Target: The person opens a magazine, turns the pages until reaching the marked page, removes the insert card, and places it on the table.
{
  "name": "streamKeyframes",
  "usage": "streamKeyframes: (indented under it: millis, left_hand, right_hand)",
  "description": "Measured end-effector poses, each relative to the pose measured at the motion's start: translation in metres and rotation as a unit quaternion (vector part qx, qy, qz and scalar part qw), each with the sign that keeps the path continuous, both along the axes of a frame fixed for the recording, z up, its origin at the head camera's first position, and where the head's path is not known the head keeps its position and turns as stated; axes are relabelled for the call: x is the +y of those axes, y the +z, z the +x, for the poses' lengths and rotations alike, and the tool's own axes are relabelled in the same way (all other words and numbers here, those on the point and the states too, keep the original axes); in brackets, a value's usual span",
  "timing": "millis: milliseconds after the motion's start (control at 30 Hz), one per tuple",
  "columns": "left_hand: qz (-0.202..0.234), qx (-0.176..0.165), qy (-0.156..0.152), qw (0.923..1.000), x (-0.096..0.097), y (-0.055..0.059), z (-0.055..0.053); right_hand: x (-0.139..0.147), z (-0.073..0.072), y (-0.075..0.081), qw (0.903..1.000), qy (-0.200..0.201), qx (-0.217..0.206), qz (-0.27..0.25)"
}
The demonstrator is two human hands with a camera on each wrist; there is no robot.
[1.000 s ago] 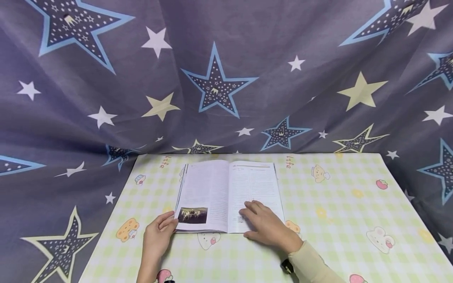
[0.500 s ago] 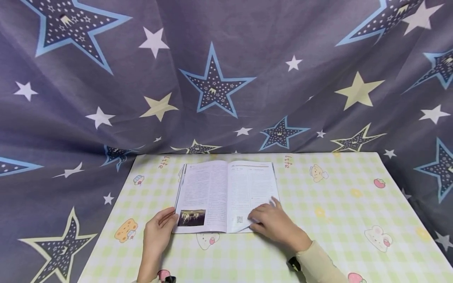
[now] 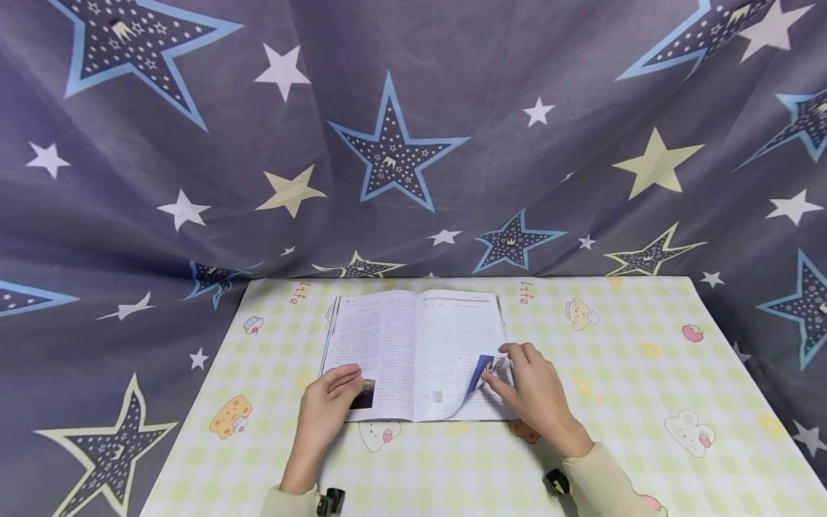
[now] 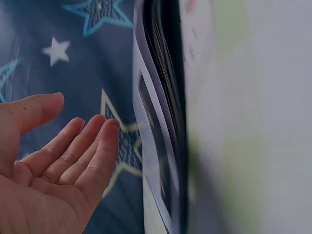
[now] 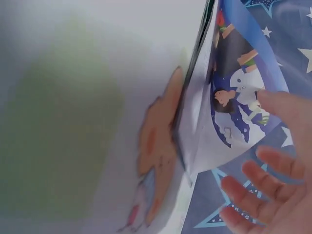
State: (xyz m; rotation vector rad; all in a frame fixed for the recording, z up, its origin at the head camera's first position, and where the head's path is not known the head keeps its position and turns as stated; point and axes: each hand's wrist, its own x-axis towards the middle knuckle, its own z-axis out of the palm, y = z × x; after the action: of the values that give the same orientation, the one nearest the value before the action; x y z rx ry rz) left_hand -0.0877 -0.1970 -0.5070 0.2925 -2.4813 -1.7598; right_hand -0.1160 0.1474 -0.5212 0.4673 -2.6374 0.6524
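An open magazine lies flat on the table in the head view. At its lower right my right hand is at a lifted page corner, which curls up to show a blue illustrated underside. In the right wrist view my thumb overlaps that coloured picture, while my other fingers stay spread apart beside the page. My left hand is over the lower left page, partly covering a dark printed photo. Seen from the left wrist, its fingers are loosely extended beside the page stack.
A green-and-white checked tablecloth with cartoon prints covers the table. Behind and beside it hangs a dark curtain patterned with stars. Both wrists wear small dark devices, one of them a black wrist camera.
My right hand has moved right and the lower right page corner has risen and curled over. My left hand has shifted right from the magazine's edge onto the photo.
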Motion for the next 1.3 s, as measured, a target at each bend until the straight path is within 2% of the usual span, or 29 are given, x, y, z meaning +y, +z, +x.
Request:
streamKeyframes:
  millis: [100, 200, 400, 567, 700, 900, 1000, 1067, 1200, 1300]
  left_hand:
    - [0.017, 0.011, -0.032, 0.9993, 0.016, 0.002, -0.005]
    - [0.038, 0.020, -0.058, 0.9974, 0.031, 0.004, -0.009]
    - [0.062, 0.033, -0.095, 0.9930, 0.051, 0.005, -0.012]
    - [0.082, 0.031, -0.122, 0.9887, 0.062, 0.005, -0.010]
    - [0.098, 0.032, -0.137, 0.9852, 0.068, 0.006, -0.010]
    - [0.123, 0.007, -0.150, 0.9811, 0.075, 0.003, -0.012]
    - [0.138, -0.005, -0.147, 0.9794, 0.075, 0.002, -0.011]
    - [0.143, -0.007, -0.141, 0.9796, 0.072, 0.002, -0.011]
    - [0.140, -0.001, -0.105, 0.9846, 0.057, 0.002, -0.009]
    - [0.133, -0.003, -0.068, 0.9888, 0.040, 0.002, -0.007]
  right_hand:
    - [-0.006, 0.000, 0.002, 0.9987, -0.018, -0.038, -0.029]
    - [-0.014, 0.001, 0.003, 0.9969, -0.008, -0.059, -0.051]
    - [-0.025, 0.001, 0.004, 0.9949, 0.061, -0.030, -0.075]
    - [-0.031, 0.000, 0.006, 0.9875, 0.125, -0.009, -0.096]
    - [-0.037, 0.001, 0.009, 0.9828, 0.149, -0.031, -0.104]
    - [-0.048, 0.004, 0.009, 0.9730, 0.182, -0.067, -0.126]
    - [-0.051, 0.004, 0.009, 0.9679, 0.199, -0.073, -0.135]
    - [-0.052, 0.004, 0.008, 0.9679, 0.200, -0.072, -0.133]
    - [-0.049, 0.003, 0.005, 0.9725, 0.186, -0.086, -0.111]
    - [-0.047, 0.002, 0.004, 0.9738, 0.189, -0.110, -0.064]
